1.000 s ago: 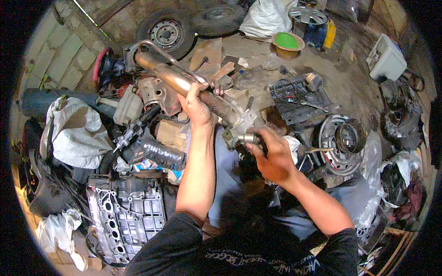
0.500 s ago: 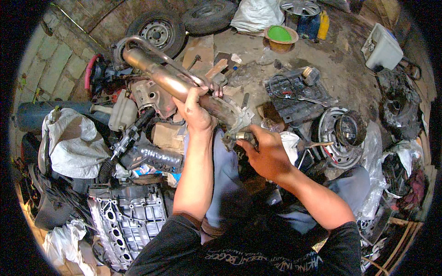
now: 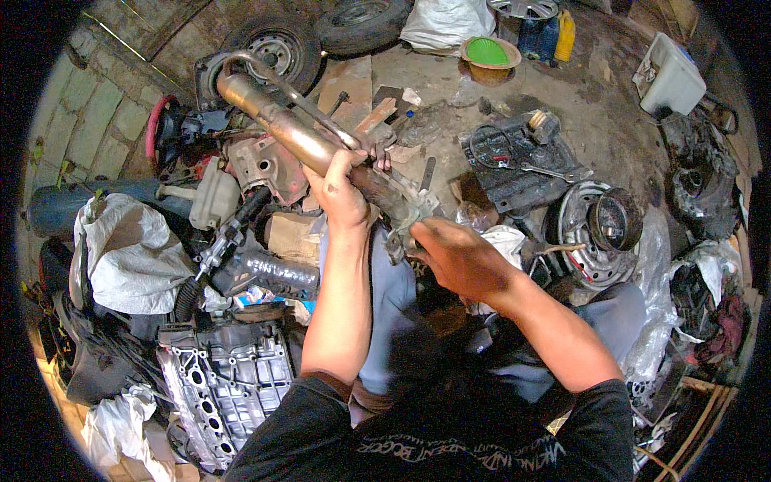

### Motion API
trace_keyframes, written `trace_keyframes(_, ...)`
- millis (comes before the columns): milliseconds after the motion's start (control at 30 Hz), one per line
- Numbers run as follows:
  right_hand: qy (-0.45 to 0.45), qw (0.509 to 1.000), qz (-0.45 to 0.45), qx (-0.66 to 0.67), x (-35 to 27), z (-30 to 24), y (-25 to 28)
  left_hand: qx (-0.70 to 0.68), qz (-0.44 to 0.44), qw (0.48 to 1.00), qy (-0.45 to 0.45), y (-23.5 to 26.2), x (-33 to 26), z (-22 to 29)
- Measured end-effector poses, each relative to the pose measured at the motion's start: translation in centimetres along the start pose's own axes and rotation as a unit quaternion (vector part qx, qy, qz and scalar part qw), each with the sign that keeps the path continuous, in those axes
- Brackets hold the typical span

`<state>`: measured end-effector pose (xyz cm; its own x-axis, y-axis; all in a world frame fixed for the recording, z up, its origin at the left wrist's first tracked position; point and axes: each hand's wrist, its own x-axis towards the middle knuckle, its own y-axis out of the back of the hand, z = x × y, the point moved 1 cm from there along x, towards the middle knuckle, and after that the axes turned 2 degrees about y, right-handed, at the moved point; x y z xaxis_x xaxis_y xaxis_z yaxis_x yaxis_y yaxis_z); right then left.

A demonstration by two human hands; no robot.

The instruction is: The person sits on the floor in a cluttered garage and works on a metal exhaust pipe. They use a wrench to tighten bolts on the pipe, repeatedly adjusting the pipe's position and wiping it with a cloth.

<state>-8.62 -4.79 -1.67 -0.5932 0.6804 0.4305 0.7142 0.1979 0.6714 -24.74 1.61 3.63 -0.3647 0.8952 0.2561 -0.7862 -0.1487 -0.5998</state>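
While the metal tube (image 3: 297, 139) is held slantwise above the lap, pale lettering (image 3: 458, 454) is seen curving across the black shirt (image 3: 482, 422) at the lower edge of view. Any print on a blue-and-white scrap (image 3: 259, 296) left of the legs is too small to be read. The tube's middle is wrapped by the left hand (image 3: 344, 197), fingertips showing at the far side; its flanged near end is met by the right hand (image 3: 466, 257), fingers curled inward; whether a small part is pinched there cannot be told, the grip being hidden. The tube's far end is directed up-left, near a tyred wheel (image 3: 277, 52), with a thin bent pipe (image 3: 302, 100) running alongside. The left side is crowded up to the block wall (image 3: 88, 112); the right is bounded by a wheel rim (image 3: 598, 269). Widest room is noted over the concrete floor (image 3: 598, 104), between a dark plate (image 3: 514, 189) and a white bin (image 3: 675, 80).
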Motion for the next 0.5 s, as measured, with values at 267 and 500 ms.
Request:
trace_keyframes(267,-0.012,0.996,0.059,0.064,0.7,-0.5,1.2,-0.040,0.049,0.997,0.041,1.6,1.5,-0.3)
trace_keyframes(500,-0.085,0.990,0.043,0.106,1.4,-1.5,2.6,-0.104,0.074,0.988,0.087,2.7,2.3,-0.5)
